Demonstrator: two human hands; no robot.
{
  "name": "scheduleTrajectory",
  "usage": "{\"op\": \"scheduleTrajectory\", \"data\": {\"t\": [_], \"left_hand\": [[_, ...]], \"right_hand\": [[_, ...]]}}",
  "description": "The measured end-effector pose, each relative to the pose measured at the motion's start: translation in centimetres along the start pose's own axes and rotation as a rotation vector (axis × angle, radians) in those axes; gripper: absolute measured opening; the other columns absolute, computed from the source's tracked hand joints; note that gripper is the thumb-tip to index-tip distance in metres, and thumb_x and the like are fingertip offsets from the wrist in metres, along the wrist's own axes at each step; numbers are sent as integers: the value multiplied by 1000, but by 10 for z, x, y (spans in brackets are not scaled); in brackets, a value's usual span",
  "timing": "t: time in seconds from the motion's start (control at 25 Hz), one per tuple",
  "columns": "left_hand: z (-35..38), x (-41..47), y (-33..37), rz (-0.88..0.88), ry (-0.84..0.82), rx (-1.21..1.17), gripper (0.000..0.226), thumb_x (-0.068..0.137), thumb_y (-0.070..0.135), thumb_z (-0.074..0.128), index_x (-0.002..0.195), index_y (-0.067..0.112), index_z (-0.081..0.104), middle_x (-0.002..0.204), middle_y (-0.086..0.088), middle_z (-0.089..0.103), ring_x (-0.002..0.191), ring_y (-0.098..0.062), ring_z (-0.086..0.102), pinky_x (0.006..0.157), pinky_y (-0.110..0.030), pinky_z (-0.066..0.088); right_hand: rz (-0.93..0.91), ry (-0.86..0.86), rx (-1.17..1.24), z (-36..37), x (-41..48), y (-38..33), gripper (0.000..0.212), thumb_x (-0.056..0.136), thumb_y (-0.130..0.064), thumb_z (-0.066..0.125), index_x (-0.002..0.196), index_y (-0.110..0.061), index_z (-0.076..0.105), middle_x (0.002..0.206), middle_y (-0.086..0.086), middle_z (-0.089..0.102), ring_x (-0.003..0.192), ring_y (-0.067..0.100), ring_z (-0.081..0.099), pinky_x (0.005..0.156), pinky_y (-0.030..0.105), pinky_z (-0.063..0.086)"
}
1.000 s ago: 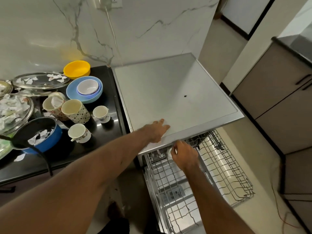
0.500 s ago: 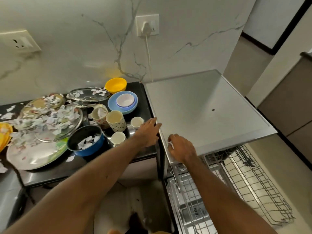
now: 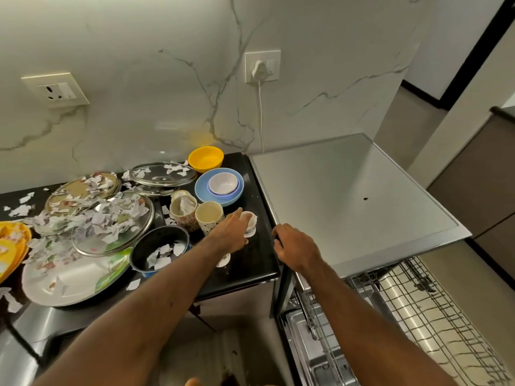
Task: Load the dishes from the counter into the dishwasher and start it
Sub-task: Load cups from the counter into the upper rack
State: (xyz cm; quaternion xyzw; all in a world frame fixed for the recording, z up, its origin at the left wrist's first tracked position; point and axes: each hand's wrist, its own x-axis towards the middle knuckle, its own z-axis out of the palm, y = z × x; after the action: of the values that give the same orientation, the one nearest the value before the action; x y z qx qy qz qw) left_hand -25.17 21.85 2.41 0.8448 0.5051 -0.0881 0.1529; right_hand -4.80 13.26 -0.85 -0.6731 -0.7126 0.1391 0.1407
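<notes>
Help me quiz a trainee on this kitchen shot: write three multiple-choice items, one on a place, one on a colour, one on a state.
1. Where does the white bowl sit?
A. on the floor
B. inside the blue bowl
C. inside the black pot

2. The bowl nearest the wall is:
A. yellow
B. red
C. green

3. The dishwasher rack is:
A. pulled out
B. pushed in behind a closed door
C. lying on the counter

Answers:
1 B, the blue rim rings the white bowl.
2 A, it is plainly yellow, right at the marble wall.
3 A, its wire grid juts out below the dishwasher's top.
</notes>
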Motion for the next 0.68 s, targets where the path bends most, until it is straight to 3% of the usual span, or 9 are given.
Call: {"op": "scheduleTrajectory", "data": {"t": [0.24,0.48,0.68], "left_hand": [[-1,13,-2,37,54,66,83,91,32,76,158,19,29,161,-10,37,143,-34,43,109,-48,47],[-2,25,-3,19,77,108,74,95,37,71,156,17,34,152,-12,47,139,-32,45,107,-44,47],[-10,26,11,14,59,-268,70,94,45,70,152,20,40,149,-9,51,132,-30,50,108,-43,45]], "right_hand": [[70,11,51,2,1,0,17,103,-32,59,119,-27,56,115,-7,62,90,12,61,77,25,49],[149,45,188,13,-2,0,24,102,-31,61,125,-26,57,120,-5,63,96,12,64,85,30,57],[381,162,646,16,-2,-4,45,98,-43,69,138,-25,57,129,-8,62,107,11,65,93,33,59]]}}
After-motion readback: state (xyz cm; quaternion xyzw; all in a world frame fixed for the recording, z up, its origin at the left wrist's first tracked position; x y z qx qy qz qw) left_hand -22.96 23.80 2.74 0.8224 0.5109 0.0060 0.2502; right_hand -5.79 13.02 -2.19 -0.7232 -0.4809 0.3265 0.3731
